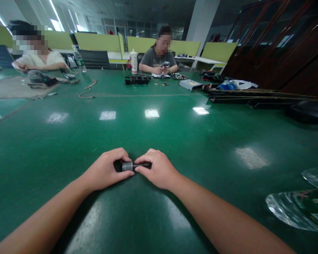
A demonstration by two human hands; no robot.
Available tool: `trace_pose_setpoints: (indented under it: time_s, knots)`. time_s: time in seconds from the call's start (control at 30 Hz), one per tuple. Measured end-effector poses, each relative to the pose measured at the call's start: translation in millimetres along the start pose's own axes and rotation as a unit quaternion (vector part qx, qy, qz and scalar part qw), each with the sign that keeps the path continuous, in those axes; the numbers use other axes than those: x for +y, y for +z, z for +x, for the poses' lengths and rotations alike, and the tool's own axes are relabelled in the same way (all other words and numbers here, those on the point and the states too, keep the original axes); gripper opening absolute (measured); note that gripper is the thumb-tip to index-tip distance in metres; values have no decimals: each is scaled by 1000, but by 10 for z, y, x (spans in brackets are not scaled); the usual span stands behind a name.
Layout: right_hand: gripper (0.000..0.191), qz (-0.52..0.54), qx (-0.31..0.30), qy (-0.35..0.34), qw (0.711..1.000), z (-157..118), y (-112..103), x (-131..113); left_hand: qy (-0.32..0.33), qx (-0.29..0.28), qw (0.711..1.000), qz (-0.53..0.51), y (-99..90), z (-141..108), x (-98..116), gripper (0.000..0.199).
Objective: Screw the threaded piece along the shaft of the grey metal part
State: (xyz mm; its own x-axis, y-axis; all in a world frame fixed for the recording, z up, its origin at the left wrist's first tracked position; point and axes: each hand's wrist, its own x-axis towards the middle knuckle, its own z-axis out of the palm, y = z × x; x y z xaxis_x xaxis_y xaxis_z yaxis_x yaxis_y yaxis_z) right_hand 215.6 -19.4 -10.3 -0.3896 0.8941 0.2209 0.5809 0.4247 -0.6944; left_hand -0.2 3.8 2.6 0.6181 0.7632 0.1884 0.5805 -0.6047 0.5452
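Low over the green table, both hands meet on a small grey cylinder (127,166), which looks like a small motor lying on its side. A dark threaded shaft (141,165) sticks out of its right end. The thumb and fingers of my left hand (106,167) are closed around the cylinder from the left. My right hand (159,167) pinches the shaft close to where it joins the cylinder. The shaft's far end reaches under my right palm and is partly hidden.
Clear plastic bottles (296,210) lie at the right on the green table (159,130). Farther off are a cord (88,90), a black housing (137,80), a metal box (190,84) and long black strips (243,97). Two people sit across the table, one holding a phone (165,64).
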Motion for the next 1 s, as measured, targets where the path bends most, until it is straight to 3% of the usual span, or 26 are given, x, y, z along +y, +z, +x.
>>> trace_pose_setpoints:
  time_s: [0.13,1.0]
  knots:
    - [19,-16,-7,-14,1000,-10,8,23,2,6,1000,2,2,-3,-9,21]
    - [12,-26,-4,-12,1000,-28,23,25,-14,4,1000,-2,6,-1,45,17]
